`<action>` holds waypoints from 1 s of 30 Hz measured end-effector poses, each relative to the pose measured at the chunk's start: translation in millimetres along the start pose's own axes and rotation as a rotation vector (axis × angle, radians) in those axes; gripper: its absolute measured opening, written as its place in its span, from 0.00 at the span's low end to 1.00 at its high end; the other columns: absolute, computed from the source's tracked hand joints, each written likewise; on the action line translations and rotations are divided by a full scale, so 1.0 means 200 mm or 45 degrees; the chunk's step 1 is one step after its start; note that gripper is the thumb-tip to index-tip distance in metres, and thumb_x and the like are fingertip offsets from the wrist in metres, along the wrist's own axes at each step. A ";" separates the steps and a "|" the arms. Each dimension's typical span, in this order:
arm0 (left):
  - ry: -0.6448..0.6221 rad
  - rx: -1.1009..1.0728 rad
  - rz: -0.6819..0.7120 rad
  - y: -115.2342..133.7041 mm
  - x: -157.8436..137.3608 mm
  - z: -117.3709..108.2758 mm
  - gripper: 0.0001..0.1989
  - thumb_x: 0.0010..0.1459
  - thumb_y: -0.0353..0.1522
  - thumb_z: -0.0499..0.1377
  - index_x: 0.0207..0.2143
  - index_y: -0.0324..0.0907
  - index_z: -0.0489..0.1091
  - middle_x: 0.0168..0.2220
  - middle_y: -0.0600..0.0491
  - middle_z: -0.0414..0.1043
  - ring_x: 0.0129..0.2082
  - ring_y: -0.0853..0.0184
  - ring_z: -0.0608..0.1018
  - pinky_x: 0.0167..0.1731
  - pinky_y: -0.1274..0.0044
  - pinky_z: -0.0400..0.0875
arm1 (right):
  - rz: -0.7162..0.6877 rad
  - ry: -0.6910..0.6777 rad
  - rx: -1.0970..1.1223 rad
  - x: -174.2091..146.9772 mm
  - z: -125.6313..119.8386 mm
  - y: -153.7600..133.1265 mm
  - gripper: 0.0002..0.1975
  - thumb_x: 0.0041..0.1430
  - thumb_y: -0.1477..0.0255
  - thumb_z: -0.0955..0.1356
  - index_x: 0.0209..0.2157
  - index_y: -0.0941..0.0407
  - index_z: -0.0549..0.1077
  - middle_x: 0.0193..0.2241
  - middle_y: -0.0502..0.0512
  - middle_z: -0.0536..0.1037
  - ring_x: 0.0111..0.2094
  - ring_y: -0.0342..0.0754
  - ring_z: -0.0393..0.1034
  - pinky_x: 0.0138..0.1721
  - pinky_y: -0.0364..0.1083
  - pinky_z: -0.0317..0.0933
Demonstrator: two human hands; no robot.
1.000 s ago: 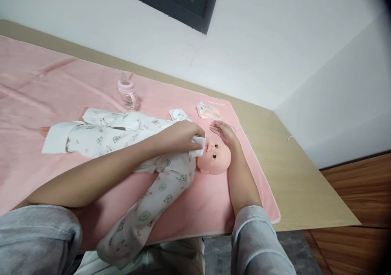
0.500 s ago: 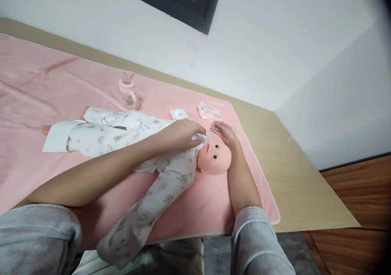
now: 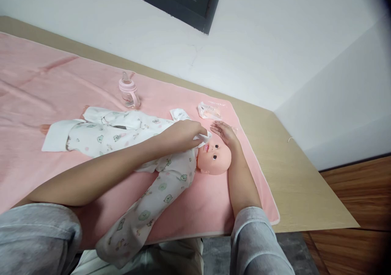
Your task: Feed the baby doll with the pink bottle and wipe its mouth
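Observation:
A baby doll lies on its back on a pink blanket, its head to the right. It wears a white printed outfit; one long sleeve hangs over the table's near edge. My left hand reaches across the doll's chest, fingers closed on the collar and lifting it beside the chin. Beyond the doll's head, my right hand lies with fingers stretched out, the forearm close along the top of the head. The left hand hides part of the chest and neck.
A pink-lidded baby bottle stands on the blanket beyond the doll's legs. A small clear plastic packet lies near the right hand. The wooden table ends at right; a white wall with a dark window frame rises behind.
The collar edge in my left hand has shifted slightly to the right and opened out a little. My right hand and the doll's head have hardly moved.

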State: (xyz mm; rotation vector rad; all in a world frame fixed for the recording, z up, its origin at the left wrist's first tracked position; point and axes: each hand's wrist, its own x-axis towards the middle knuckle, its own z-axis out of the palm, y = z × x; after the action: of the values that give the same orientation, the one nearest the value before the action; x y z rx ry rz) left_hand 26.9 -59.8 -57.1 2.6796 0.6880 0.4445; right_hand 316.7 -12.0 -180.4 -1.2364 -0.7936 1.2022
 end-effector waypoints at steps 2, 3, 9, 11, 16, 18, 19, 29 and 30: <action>0.002 -0.005 0.003 0.00 0.00 0.01 0.11 0.56 0.29 0.53 0.33 0.42 0.75 0.32 0.51 0.75 0.31 0.63 0.76 0.30 0.76 0.59 | -0.003 -0.003 0.004 0.00 0.00 0.00 0.03 0.61 0.78 0.68 0.36 0.57 0.73 0.33 0.54 0.82 0.36 0.44 0.79 0.50 0.47 0.74; 0.003 -0.007 0.007 0.00 0.00 0.01 0.11 0.56 0.29 0.52 0.34 0.42 0.75 0.32 0.51 0.75 0.32 0.63 0.76 0.30 0.76 0.60 | -0.004 -0.004 0.007 0.01 0.00 0.00 0.03 0.60 0.78 0.68 0.36 0.57 0.73 0.33 0.54 0.82 0.36 0.44 0.79 0.50 0.47 0.74; 0.003 -0.021 0.025 -0.01 0.00 0.01 0.13 0.57 0.30 0.52 0.36 0.42 0.77 0.32 0.50 0.74 0.33 0.63 0.75 0.32 0.75 0.61 | -0.011 -0.004 0.014 0.01 0.00 0.00 0.03 0.60 0.78 0.68 0.35 0.57 0.74 0.32 0.55 0.82 0.36 0.45 0.79 0.51 0.49 0.74; -0.006 -0.024 0.025 -0.01 0.00 0.01 0.13 0.57 0.29 0.52 0.36 0.43 0.77 0.32 0.50 0.74 0.33 0.62 0.75 0.32 0.75 0.61 | -0.013 -0.002 0.012 0.01 0.00 0.00 0.02 0.60 0.77 0.69 0.34 0.56 0.74 0.33 0.55 0.82 0.36 0.45 0.79 0.52 0.49 0.73; 0.004 -0.029 0.038 -0.02 0.01 0.02 0.14 0.57 0.30 0.52 0.37 0.43 0.78 0.33 0.49 0.73 0.34 0.62 0.75 0.34 0.75 0.62 | -0.019 -0.004 0.011 0.00 0.00 0.00 0.02 0.59 0.77 0.70 0.34 0.57 0.74 0.33 0.55 0.82 0.36 0.46 0.79 0.54 0.51 0.72; 0.016 -0.021 0.054 -0.03 0.01 0.03 0.14 0.58 0.30 0.52 0.37 0.43 0.78 0.33 0.49 0.73 0.36 0.61 0.76 0.35 0.74 0.62 | -0.026 -0.011 0.018 0.00 -0.01 0.00 0.02 0.59 0.78 0.69 0.34 0.57 0.75 0.33 0.56 0.82 0.36 0.46 0.79 0.53 0.50 0.73; 0.021 -0.016 0.060 -0.03 0.02 0.03 0.14 0.59 0.29 0.52 0.37 0.43 0.78 0.34 0.49 0.73 0.36 0.61 0.76 0.35 0.74 0.62 | -0.028 -0.014 0.020 0.00 -0.01 0.00 0.03 0.59 0.78 0.68 0.35 0.58 0.75 0.33 0.56 0.82 0.36 0.46 0.79 0.52 0.49 0.73; 0.017 -0.056 0.012 -0.02 0.01 0.03 0.18 0.61 0.27 0.50 0.44 0.44 0.79 0.39 0.50 0.73 0.39 0.63 0.75 0.36 0.75 0.62 | -0.031 0.001 0.000 -0.01 0.00 -0.01 0.04 0.60 0.78 0.67 0.35 0.57 0.75 0.34 0.55 0.82 0.37 0.45 0.79 0.51 0.49 0.73; 0.023 -0.073 0.019 -0.02 0.00 0.02 0.18 0.61 0.27 0.50 0.44 0.44 0.78 0.39 0.50 0.73 0.38 0.64 0.75 0.36 0.75 0.62 | -0.028 0.005 -0.003 -0.01 0.00 -0.01 0.04 0.60 0.78 0.67 0.34 0.57 0.75 0.33 0.55 0.82 0.37 0.45 0.79 0.52 0.49 0.73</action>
State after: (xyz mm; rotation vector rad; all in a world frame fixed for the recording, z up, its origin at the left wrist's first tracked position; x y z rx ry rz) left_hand 27.5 -57.7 -62.0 2.6315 0.6505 0.4858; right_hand 315.6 -13.9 -178.2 -1.2286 -0.8037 1.1809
